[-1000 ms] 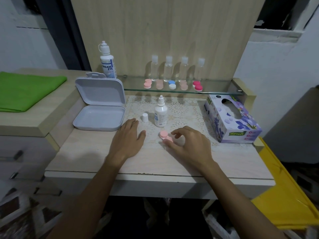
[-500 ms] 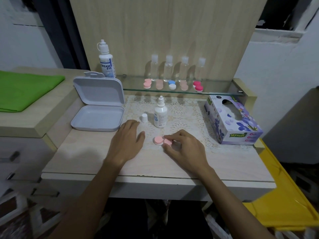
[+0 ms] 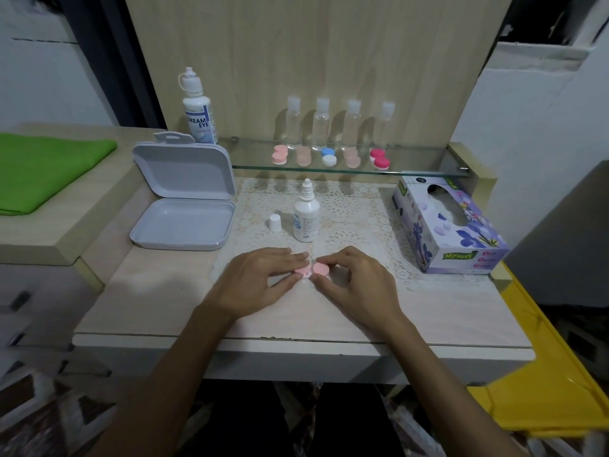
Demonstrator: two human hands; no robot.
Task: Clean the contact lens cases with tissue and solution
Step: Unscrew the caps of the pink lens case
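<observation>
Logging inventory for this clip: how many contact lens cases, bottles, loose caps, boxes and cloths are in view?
Contact lens cases: 6, one pink case between left hand and right hand, five on the glass shelf
Bottles: 6, four clear, Dream Eye bottle, small dropper bottle
Loose caps: 1
Boxes: 2, grey case, tissue box
Green cloths: 1
Total: 16

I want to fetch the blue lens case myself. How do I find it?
Look at the glass shelf against the wooden back panel, where five lens cases sit in a row. The blue-and-white case is the middle one; its neighbours are all pink or peach.
</observation>
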